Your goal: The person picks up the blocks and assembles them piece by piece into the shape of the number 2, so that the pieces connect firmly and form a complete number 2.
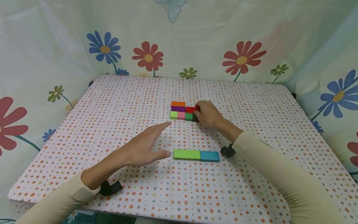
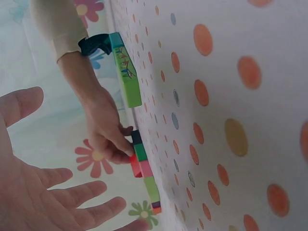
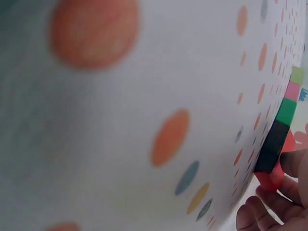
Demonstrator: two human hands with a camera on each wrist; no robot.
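Note:
Near the table's middle lies a cluster of small blocks: orange [image 1: 178,104], purple [image 1: 178,109], red [image 1: 191,109], light green [image 1: 173,114], pink [image 1: 181,115], dark green [image 1: 188,116] and black [image 1: 195,118]. My right hand [image 1: 197,112] pinches the red block [image 3: 273,179] at the cluster's right end, beside the black block [image 3: 272,147]. My left hand [image 1: 165,139] hovers with fingers straight, holding nothing, its thumb close to a long light green block [image 1: 186,154]. A teal block [image 1: 209,156] butts against that block's right end.
The table [image 1: 251,102] wears a dotted cloth and is enclosed by flowered curtains [image 1: 56,53] at the back and sides. A black wrist strap [image 1: 227,151] sits just right of the teal block. The table's front edge [image 1: 139,213] runs below my forearms.

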